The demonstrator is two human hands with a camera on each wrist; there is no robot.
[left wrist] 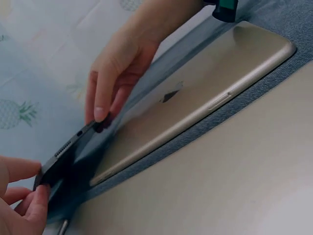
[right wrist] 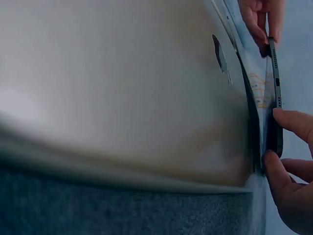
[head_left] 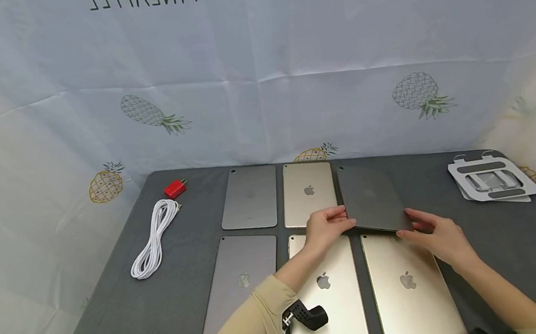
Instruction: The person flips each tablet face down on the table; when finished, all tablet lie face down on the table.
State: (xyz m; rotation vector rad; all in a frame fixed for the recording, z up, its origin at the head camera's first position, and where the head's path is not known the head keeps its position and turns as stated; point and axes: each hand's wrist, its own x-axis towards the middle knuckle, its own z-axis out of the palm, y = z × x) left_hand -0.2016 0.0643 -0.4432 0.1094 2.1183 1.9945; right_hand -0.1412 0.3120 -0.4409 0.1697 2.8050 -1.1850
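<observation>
A dark grey tablet is pinched at its near corners by both hands, its near edge lifted. My left hand grips the left corner between thumb and fingers; my right hand grips the right one. In the left wrist view, the lifted edge of this tablet shows a port and speaker holes. The right wrist view catches the same tablet edge-on. Just nearer lies a large gold tablet, back up, with another gold tablet beside it under my left forearm.
A smaller gold tablet and two grey tablets, one far and one near, lie to the left. Further left are a coiled white cable and a red plug adapter. A folded silver stand sits at the right.
</observation>
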